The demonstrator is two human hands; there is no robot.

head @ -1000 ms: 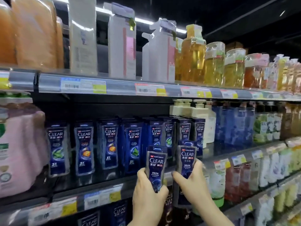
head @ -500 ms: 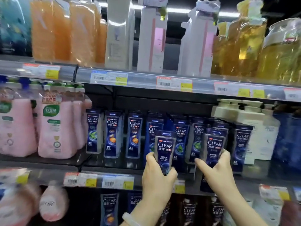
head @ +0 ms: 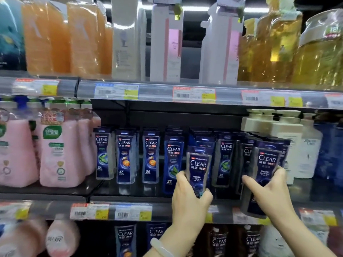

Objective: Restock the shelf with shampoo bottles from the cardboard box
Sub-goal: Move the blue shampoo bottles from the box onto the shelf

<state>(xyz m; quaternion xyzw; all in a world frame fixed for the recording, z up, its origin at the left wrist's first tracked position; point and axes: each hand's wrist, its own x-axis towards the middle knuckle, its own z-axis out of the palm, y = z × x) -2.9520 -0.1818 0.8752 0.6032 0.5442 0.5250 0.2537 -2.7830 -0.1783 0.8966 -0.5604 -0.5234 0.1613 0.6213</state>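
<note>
A: Head view, quick pass. Left hand [head: 190,199] grips a dark blue shampoo bottle [head: 198,168] round its lower half, fingers curled over the base, thumb on the left edge. Bottle is upright, label facing the camera.

B: Where is it against the shelf?

A: In front of the row of blue bottles [head: 128,154] on the middle shelf [head: 130,198], above the shelf lip, overlapping the bottles behind. Cannot tell if its base touches the shelf, the hand hides it.

B: Right hand?

A: Right hand [head: 270,190] holds a second shampoo bottle [head: 262,175], thumb across the front, fingers wrapped round the right side. This one tilts a bit, its bottom hanging below the shelf edge over the price tags [head: 109,212].

B: Neighbours?

A: White pump bottles [head: 285,130] just right of the second bottle, pink pump bottles [head: 61,145] far left on the same level. Upper shelf carries orange bottles [head: 65,38], white boxes [head: 167,45], yellow bottles [head: 274,49]. Pale bracelet [head: 161,247] on the left wrist. More blue bottles on the shelf below, somewhat blurred.
</note>
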